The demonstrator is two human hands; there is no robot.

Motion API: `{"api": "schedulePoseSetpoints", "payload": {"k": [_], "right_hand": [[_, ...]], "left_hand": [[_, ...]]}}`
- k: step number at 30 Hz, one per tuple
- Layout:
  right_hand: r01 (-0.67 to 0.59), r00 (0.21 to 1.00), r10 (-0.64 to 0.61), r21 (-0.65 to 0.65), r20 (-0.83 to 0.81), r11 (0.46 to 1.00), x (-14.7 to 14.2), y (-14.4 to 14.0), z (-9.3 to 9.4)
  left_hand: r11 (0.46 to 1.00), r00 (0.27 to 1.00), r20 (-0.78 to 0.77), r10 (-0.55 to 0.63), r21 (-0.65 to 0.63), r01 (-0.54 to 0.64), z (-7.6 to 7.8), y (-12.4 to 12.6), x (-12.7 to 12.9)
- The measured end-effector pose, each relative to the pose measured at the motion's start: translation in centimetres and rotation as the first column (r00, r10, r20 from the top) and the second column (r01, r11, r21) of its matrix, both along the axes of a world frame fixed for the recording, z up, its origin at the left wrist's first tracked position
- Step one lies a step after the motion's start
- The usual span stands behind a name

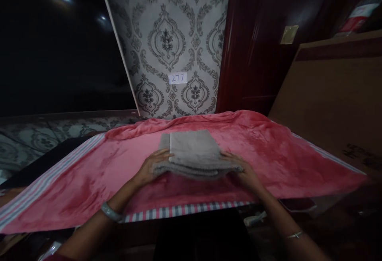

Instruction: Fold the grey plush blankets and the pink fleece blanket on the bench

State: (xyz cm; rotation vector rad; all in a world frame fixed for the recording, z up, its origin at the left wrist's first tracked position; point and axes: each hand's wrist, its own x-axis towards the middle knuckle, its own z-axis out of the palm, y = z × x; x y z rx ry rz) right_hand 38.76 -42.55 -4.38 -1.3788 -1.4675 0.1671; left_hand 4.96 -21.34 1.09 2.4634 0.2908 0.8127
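Observation:
A folded grey cloth, fluffy like a towel [193,149], is in front of me over a pink plush blanket [119,177]. My left hand [151,167] grips its left near corner, the fingers on top and the thumb hidden. At the right near corner, my right hand [238,167] has hold of the cloth too, fingers over the upper face. Several layers show along the near edge, which looks slightly raised and blurred. Whether the far edge touches the blanket I cannot tell.
Striped edging [185,210] borders the blanket's near side. Behind stands a patterned wall [197,38] with a paper label [178,78] reading 277. A large dark screen [59,54] is at left; a cardboard box [334,106] with a bottle [359,14] on top is at right.

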Motion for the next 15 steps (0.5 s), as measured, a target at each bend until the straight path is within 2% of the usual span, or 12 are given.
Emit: {"api": "schedulePoseSetpoints", "payload": {"k": [2,4,8,10,13,15], "right_hand": [[0.0,0.994,0.004,0.04,-0.105,0.999,0.1,0.2,3.3],[0.024,0.976,-0.002,0.1,-0.217,0.995,0.2,0.5,7.1],[0.084,0.941,0.017,0.282,-0.339,0.956,1.1,2.0,14.9],[0.06,0.924,0.073,0.332,-0.376,0.941,1.8,3.2,18.2],[-0.001,0.878,0.149,0.309,-0.455,0.951,3.3,6.0,21.3],[-0.06,0.823,0.186,0.244,-0.537,0.968,4.4,8.5,21.5]], "left_hand": [[0.978,0.992,0.082,0.096,-0.193,-0.079,3.0,-0.6,0.9],[0.917,0.972,0.143,0.187,-0.382,-0.12,6.7,-1.0,1.8],[0.839,0.878,0.403,0.259,-0.544,0.003,13.9,0.5,3.4],[0.776,0.843,0.446,0.302,-0.628,0.054,16.9,2.3,3.9],[0.706,0.828,0.438,0.349,-0.704,0.075,19.7,5.5,4.9],[0.691,0.83,0.428,0.358,-0.719,0.073,19.9,7.6,6.0]]}}
